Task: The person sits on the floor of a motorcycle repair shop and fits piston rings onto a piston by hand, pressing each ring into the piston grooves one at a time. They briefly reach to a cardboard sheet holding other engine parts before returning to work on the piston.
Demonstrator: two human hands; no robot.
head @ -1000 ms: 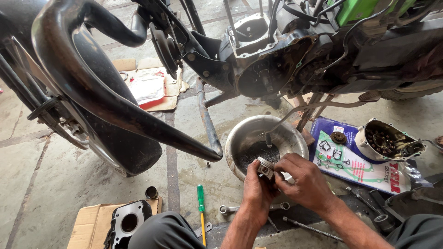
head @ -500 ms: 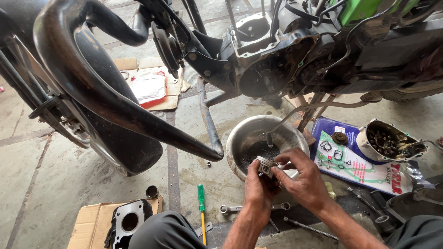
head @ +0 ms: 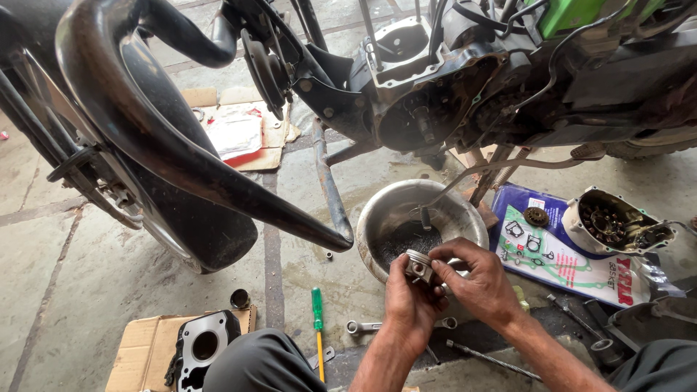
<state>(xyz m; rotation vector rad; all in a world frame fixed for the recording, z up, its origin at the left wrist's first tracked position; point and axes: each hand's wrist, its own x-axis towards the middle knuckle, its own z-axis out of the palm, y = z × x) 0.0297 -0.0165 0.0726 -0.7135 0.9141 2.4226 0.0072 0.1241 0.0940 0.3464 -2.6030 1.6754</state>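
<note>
Over the bowl: left hand [head: 408, 301] and right hand [head: 475, 283] are gripping a small metal piston [head: 419, 264].
Bowl [head: 377, 218]: sitting just behind.
Engine [head: 435, 94]: lying open; piston not yet fitted.

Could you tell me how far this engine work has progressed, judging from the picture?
Done: the engine is stripped open, its side cover lies on the floor, and the cylinder block rests on cardboard. In hand: both hands, left hand and right hand, hold the piston over the steel bowl. Left: the piston, block and cover are not yet back on the engine.
</note>
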